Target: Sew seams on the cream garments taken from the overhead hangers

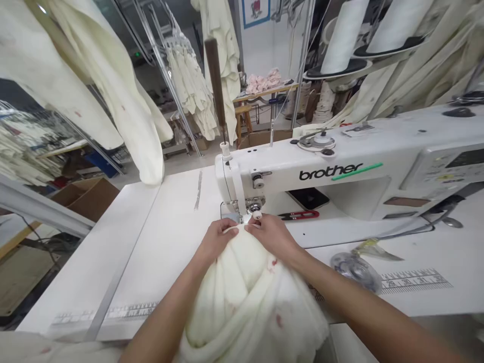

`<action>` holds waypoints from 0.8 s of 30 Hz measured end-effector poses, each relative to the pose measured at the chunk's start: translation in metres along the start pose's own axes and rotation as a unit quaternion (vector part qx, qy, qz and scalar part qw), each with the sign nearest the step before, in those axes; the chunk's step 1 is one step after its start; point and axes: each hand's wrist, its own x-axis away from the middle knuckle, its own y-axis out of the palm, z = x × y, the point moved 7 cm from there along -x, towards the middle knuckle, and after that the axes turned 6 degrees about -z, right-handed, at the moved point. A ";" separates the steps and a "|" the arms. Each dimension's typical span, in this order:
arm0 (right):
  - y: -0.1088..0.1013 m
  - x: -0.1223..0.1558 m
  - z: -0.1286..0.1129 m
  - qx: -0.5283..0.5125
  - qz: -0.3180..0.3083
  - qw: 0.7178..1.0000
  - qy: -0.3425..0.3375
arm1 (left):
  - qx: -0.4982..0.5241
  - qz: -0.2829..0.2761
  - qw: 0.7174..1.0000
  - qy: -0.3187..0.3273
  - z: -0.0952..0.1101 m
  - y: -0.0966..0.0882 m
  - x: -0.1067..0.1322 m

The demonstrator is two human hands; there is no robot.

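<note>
A bundle of cream fleece fabric [245, 297] with small red marks lies bunched on the white sewing table [151, 237] in front of me. My left hand [216, 239] and my right hand [273, 234] both pinch its far edge, fingers closed on the cloth. They hold it right at the presser foot and needle area [252, 207] of a white Brother sewing machine [340, 171].
Red thread snips [300, 215] and a dark phone [308, 198] lie under the machine arm. A clear plastic piece [355, 267] rests near a printed ruler on the right. Cream garments [113, 91] hang at left and behind. Thread cones [346, 35] stand at top right. Cardboard boxes [88, 196] sit on the floor.
</note>
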 end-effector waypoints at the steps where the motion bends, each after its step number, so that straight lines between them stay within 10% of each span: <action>1: 0.003 -0.004 0.002 0.020 -0.005 1.000 0.008 | -0.077 0.025 0.997 0.003 0.000 -0.003 -0.004; 5: 0.014 -0.017 0.011 0.099 -0.012 0.995 0.032 | -0.242 0.087 0.966 -0.007 0.003 -0.006 -0.016; 24: 0.018 -0.024 0.017 0.206 0.025 0.978 0.029 | -0.251 0.122 0.960 -0.020 0.003 -0.003 -0.028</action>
